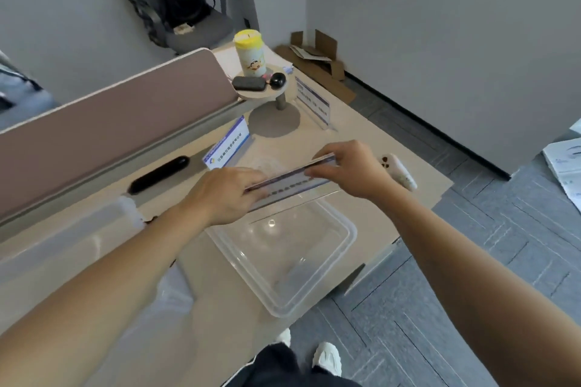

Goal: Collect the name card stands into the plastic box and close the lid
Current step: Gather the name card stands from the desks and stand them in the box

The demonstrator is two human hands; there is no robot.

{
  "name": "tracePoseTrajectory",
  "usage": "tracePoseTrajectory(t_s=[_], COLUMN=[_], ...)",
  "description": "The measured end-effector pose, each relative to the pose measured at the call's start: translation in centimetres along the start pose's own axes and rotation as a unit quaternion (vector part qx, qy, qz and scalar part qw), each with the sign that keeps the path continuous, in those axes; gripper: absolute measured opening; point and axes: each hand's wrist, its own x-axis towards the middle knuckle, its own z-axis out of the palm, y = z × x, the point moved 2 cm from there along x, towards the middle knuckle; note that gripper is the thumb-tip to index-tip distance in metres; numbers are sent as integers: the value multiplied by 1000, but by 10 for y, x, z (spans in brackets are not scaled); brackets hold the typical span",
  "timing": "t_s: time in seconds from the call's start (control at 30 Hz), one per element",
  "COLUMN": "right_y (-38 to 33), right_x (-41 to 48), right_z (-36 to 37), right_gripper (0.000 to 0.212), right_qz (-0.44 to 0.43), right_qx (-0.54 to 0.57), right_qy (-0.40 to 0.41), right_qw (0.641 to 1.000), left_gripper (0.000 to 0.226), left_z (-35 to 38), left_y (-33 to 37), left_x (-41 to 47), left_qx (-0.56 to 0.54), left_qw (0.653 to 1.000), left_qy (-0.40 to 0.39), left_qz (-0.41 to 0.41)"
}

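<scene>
Both hands hold one name card stand (290,181) by its ends, just above the far rim of the clear plastic box (345,231). My left hand (224,193) grips its left end and my right hand (349,166) pinches its right end. The box stands open at the desk's front edge with nothing in it. Its translucent lid (59,239) lies on the desk to the left. A second stand (228,148) is upright beyond my left hand. A third stand (312,102) is upright near the far right desk edge.
A brown partition (110,135) runs along the desk's left side, with a black oblong case (158,174) below it. A small round shelf (261,89) carries a yellow-lidded canister (250,53). A white controller (399,171) lies right of my right hand. Cardboard and papers lie on the floor.
</scene>
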Motion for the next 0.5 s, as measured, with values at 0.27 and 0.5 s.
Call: tracePoseTrajectory(t_s=[0.27,0.5], right_y=[-121,-252], right_x=[-1,-32], right_z=[128,270], right_gripper=[51,73], right_qz=[-53,36], right_qx=[177,297], right_qy=[-27,-161], right_qw=[982,941], left_gripper=[35,34], left_z=[-54,-78], left_y=[-46,-105], left_x=[-162,-318], left_qx=[29,29], left_qw=[975,935], left_qy=[173,243], left_qz=[-134,-255])
